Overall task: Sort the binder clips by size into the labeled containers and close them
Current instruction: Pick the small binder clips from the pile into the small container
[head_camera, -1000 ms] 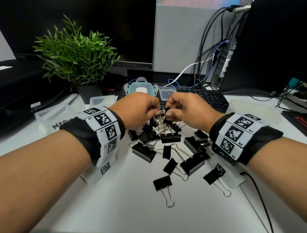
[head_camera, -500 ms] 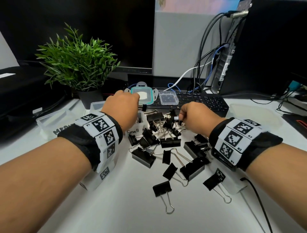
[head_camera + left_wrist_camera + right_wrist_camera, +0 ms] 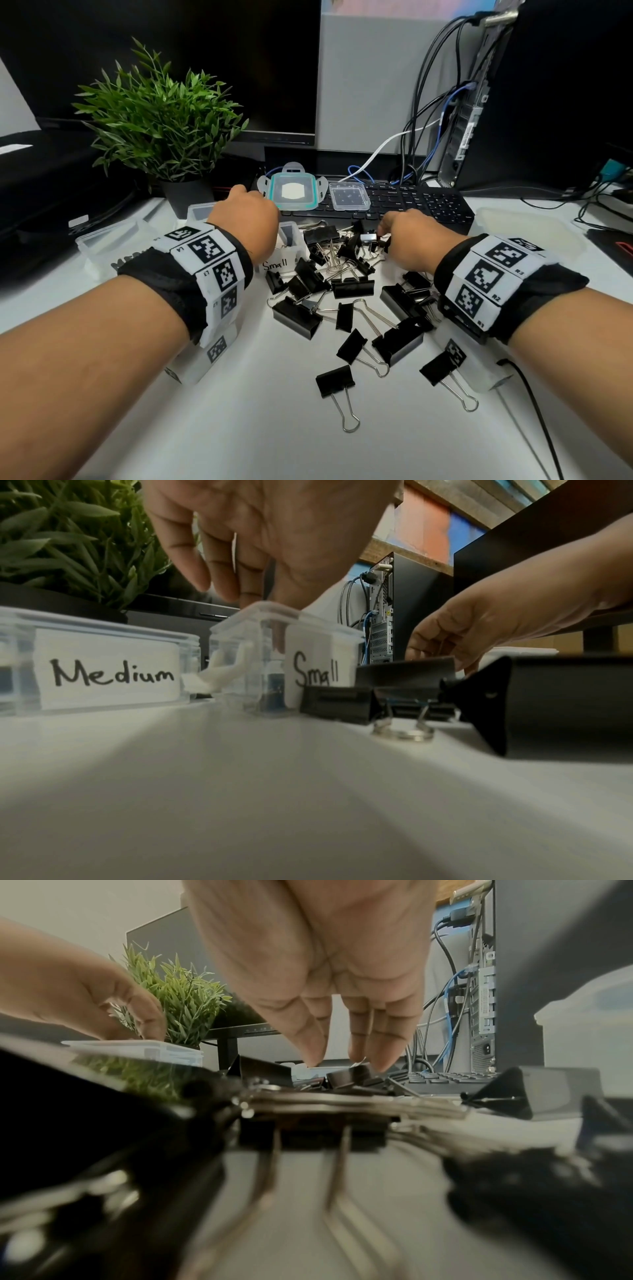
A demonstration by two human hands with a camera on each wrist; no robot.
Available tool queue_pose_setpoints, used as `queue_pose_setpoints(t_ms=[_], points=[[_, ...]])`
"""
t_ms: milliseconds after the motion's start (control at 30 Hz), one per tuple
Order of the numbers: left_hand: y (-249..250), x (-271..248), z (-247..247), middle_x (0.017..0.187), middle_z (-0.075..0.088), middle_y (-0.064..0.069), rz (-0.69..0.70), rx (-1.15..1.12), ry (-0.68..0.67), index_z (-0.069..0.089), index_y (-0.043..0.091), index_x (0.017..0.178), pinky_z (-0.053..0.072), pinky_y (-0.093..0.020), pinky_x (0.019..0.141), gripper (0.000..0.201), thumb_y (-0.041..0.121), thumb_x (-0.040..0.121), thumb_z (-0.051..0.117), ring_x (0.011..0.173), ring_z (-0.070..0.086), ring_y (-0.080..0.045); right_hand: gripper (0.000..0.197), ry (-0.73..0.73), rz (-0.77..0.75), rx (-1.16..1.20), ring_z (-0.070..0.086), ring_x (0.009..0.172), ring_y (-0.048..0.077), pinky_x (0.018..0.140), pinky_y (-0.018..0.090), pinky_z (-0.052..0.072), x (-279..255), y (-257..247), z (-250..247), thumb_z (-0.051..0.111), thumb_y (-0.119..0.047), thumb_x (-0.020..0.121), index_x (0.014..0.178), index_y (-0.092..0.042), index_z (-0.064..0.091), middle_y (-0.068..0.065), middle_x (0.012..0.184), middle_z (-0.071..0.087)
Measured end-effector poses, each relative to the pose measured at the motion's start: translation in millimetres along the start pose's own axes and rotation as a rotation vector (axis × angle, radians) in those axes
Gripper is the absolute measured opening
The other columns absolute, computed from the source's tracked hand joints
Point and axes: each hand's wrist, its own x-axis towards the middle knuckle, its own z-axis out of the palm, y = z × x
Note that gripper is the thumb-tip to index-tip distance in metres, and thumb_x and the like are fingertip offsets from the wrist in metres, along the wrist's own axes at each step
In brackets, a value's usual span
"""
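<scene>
Two hands | left hand (image 3: 245, 219) relaxed, fingers down over Small container (image 3: 270, 656) | right hand (image 3: 411, 236) pinching clip (image 3: 368, 237)

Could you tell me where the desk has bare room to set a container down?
Bare desk lies near the front edge, between the forearms, below the lone clip. It is crowded mid-desk: the clip pile, Small container, keyboard.

Black binder clips (image 3: 346, 291) heaped on desk, open clear containers "Small" (image 3: 318, 666), "Medium" (image 3: 109, 669) alongside
</scene>
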Motion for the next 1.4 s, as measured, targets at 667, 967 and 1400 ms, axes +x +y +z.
queue_pose_setpoints(t_ms=[667, 967, 1400], points=[[6, -1, 0, 0.12, 0.057, -0.001, 0.083, -0.13, -0.003, 0.055, 0.021, 0.122, 0.039, -0.038, 0.093, 0.055, 0.061, 0.084, 0.05, 0.12, 0.038, -0.022, 0.061, -0.159, -0.132, -0.145, 0.03, 0.135, 0.028, 0.104, 0.034, 0.037, 4, 5, -1, 0.042, -0.005, 0.093, 0.148, -0.026, 0.026, 0.005, 0.14, 0.047], [8, -5, -2, 0.125, 0.051, -0.001, 0.12, -0.204, 0.023, 0.049, 0.026, 0.128, 0.038, -0.038, 0.097, 0.046, 0.048, 0.088, 0.054, 0.122, 0.036, -0.022, 0.031, -0.03, -0.126, -0.056, 0.05, 0.1, 0.022, 0.083, 0.026, 0.039, 7, 4, -3, 0.047, -0.001, 0.088, 0.113, -0.016, 0.057, 0.001, 0.103, 0.053], [10, -7, -2, 0.115, 0.054, 0.004, 0.209, -0.285, 0.067, 0.058, 0.029, 0.116, 0.038, -0.034, 0.095, 0.028, 0.037, 0.089, 0.056, 0.117, 0.037, -0.018, 0.029, -0.028, -0.032, -0.106, 0.058, 0.102, 0.027, 0.086, 0.032, 0.045, 14, 8, 3, 0.061, -0.031, 0.09, 0.106, -0.009, 0.064, 0.008, 0.105, 0.065]])
